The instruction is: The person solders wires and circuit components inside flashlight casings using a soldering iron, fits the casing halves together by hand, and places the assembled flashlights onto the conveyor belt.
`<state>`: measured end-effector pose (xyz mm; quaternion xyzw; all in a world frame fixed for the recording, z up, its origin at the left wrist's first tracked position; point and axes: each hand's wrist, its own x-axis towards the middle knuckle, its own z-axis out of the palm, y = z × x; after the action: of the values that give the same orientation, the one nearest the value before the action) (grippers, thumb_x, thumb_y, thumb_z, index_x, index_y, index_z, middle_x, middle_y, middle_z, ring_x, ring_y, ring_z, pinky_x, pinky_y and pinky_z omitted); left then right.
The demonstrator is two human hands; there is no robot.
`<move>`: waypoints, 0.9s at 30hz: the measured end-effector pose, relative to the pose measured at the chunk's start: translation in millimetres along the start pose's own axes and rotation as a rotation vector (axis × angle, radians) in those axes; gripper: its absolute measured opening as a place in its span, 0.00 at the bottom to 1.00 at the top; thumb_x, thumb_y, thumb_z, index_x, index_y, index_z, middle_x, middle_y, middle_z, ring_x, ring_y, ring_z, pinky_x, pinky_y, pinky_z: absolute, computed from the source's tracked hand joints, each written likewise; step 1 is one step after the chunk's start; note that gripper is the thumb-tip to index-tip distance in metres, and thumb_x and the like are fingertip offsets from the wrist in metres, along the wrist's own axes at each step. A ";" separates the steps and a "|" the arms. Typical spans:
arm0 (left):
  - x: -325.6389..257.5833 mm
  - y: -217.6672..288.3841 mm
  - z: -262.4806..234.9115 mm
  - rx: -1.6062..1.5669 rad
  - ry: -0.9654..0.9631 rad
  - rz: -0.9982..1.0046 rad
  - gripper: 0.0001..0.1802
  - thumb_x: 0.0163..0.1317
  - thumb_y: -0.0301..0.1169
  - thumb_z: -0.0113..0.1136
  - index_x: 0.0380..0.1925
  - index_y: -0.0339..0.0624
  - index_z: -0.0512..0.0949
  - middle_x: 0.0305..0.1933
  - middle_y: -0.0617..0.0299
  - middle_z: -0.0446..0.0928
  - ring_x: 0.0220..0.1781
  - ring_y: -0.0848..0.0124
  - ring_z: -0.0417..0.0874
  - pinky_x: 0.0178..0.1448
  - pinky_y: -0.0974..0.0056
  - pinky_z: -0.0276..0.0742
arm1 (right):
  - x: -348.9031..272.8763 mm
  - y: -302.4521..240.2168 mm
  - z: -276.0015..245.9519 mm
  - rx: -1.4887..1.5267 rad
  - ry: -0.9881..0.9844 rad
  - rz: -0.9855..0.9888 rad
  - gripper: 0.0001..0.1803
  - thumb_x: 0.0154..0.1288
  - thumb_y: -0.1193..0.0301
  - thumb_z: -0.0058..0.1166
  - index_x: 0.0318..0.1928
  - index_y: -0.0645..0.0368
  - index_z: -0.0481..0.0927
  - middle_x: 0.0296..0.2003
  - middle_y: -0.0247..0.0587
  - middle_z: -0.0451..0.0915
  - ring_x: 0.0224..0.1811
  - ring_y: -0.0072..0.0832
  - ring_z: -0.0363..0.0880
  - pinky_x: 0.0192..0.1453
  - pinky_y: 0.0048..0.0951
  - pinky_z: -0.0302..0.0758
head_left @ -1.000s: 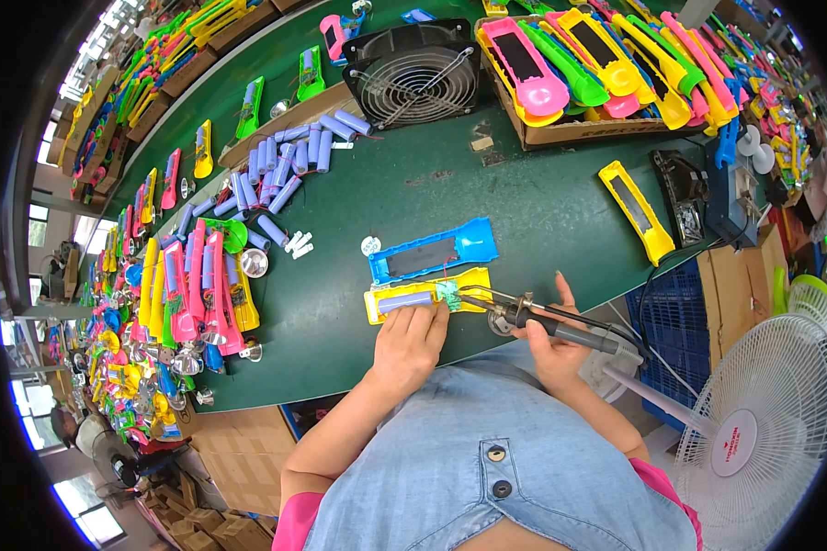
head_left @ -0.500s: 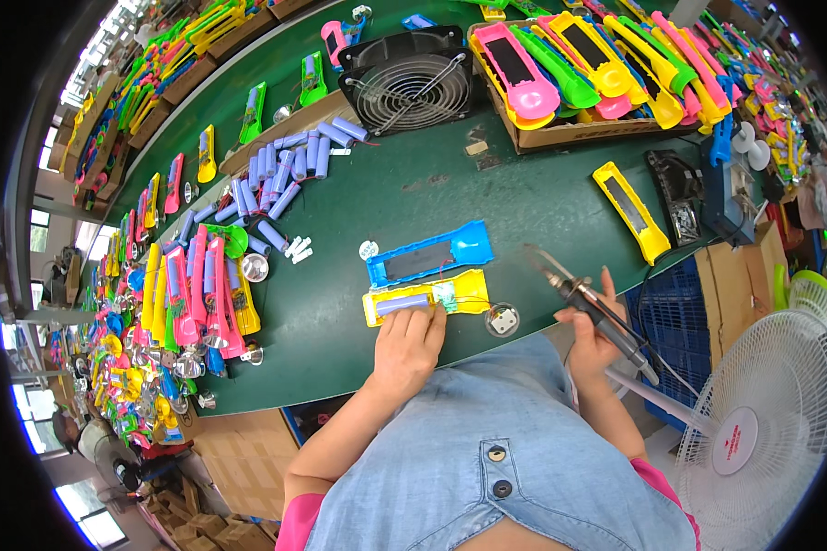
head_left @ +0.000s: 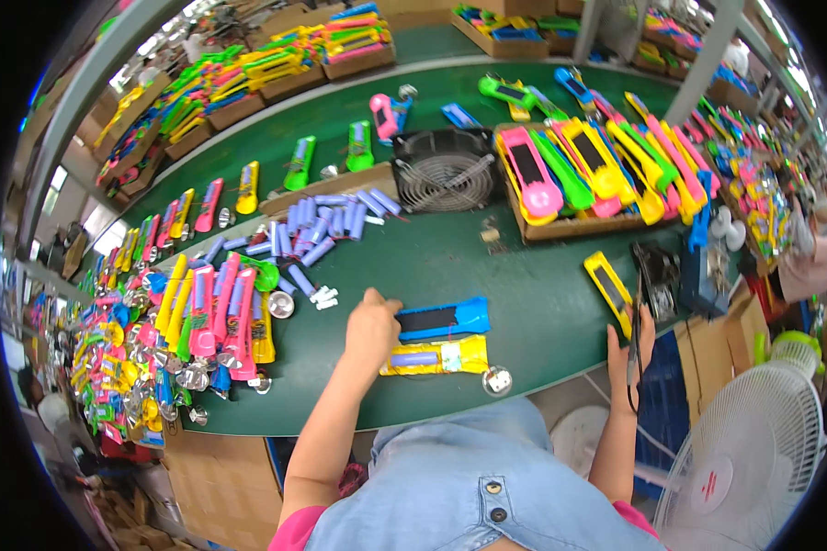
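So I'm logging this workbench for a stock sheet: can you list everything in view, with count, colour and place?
blue housing: one, blue, table centre, at the left hand.
yellow housing: one, yellow, just below the blue one.
round metal part: one, silver, near table edge.
battery cells: many, lilac, left of the black fan.
black fan: one, black, table middle.
cardboard tray: one, brown, holds many pink, green, yellow housings.
single yellow housing: one, right side.
housing pile: many, mixed colours, left side.
white fan: one, lower right, off the table.
green table: one.
left hand: touching the blue housing.
right hand: holding a thin dark tool.
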<state>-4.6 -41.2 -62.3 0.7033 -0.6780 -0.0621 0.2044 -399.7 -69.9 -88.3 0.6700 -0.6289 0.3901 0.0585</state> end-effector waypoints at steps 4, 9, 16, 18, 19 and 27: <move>-52.4 8.3 -12.1 -0.127 0.378 0.033 0.16 0.41 0.18 0.57 0.35 0.41 0.77 0.43 0.52 0.71 0.38 0.59 0.78 0.39 0.61 0.76 | 2.6 1.8 -0.7 0.141 -0.059 0.132 0.27 0.53 0.81 0.54 0.56 0.64 0.65 0.50 0.49 0.72 0.53 0.41 0.71 0.58 0.34 0.65; -77.6 -1.1 6.3 -0.341 0.144 0.291 0.23 0.42 0.25 0.68 0.33 0.42 0.63 0.52 0.46 0.69 0.51 0.51 0.72 0.53 0.54 0.68 | 5.9 -22.2 0.9 0.285 -0.102 0.067 0.24 0.57 0.83 0.50 0.55 0.66 0.65 0.48 0.47 0.72 0.51 0.36 0.72 0.56 0.28 0.65; -17.2 -19.6 -81.1 -0.299 0.113 0.363 0.22 0.41 0.29 0.70 0.30 0.42 0.64 0.44 0.48 0.71 0.46 0.51 0.71 0.50 0.55 0.66 | -8.8 -81.9 31.7 0.571 -0.292 -0.197 0.22 0.49 0.81 0.56 0.47 0.60 0.69 0.46 0.56 0.72 0.50 0.48 0.73 0.54 0.37 0.69; 40.6 -36.5 -124.0 -0.127 0.236 0.331 0.22 0.41 0.30 0.70 0.29 0.42 0.64 0.38 0.50 0.70 0.41 0.52 0.70 0.45 0.57 0.66 | -12.0 -84.9 38.9 0.500 -0.337 -0.229 0.22 0.49 0.77 0.57 0.47 0.59 0.68 0.47 0.55 0.72 0.50 0.50 0.72 0.59 0.46 0.63; 68.6 -45.8 -138.8 -0.045 0.290 0.269 0.22 0.41 0.30 0.70 0.29 0.41 0.64 0.35 0.51 0.69 0.39 0.53 0.70 0.42 0.57 0.66 | -12.6 -83.1 41.4 0.445 -0.341 -0.299 0.23 0.48 0.75 0.59 0.47 0.58 0.68 0.47 0.56 0.72 0.50 0.51 0.71 0.61 0.50 0.60; 280.4 -274.5 -69.1 0.043 0.511 -0.253 0.24 0.49 0.35 0.64 0.40 0.39 0.62 0.33 0.46 0.73 0.35 0.47 0.74 0.38 0.49 0.69 | -17.7 -88.9 36.5 0.314 -0.352 -0.230 0.27 0.42 0.73 0.60 0.46 0.57 0.67 0.45 0.49 0.73 0.53 0.48 0.69 0.65 0.59 0.49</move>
<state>295.9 -302.4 -48.4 0.7792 -0.5126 0.1067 0.3445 -302.7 -58.6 -87.3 0.7954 -0.4808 0.3514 -0.1125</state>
